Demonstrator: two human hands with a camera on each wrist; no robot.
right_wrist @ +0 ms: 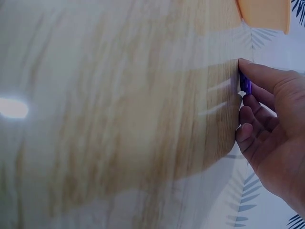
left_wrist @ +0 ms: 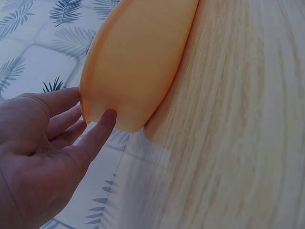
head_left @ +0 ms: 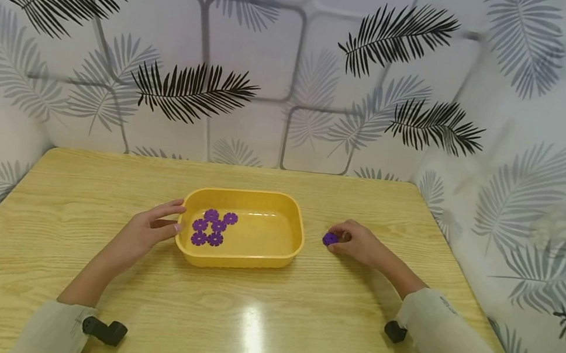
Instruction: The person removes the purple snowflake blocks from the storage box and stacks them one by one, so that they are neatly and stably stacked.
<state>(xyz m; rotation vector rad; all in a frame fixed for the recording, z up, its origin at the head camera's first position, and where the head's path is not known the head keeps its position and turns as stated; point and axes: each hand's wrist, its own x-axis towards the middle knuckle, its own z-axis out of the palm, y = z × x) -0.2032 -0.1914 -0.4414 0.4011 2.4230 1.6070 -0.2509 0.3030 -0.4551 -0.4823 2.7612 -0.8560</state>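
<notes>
A yellow plastic basin (head_left: 272, 266) stands on the wooden table. Several purple notched discs, like snowflake building pieces (head_left: 214, 239), lie in its left part. At the basin's left end my left hand (head_left: 144, 236) rests its fairly straight fingertips against the wall and rim. The left wrist view shows this hand (left_wrist: 45, 148) with one fingertip (left_wrist: 109, 117) on the basin's outer wall (left_wrist: 138, 62). To the right of the basin, my right hand (head_left: 359, 243) pinches a purple snowflake disc (head_left: 330, 239) at the tabletop. In the right wrist view, the disc (right_wrist: 245, 84) is partly hidden by the fingers.
The wooden table (head_left: 181, 311) reaches back to a wall (head_left: 256, 49) with a leaf pattern. A similar wall runs along the right side. Black wrist devices (head_left: 105, 331) show at both sleeves. Light glares off the table's front.
</notes>
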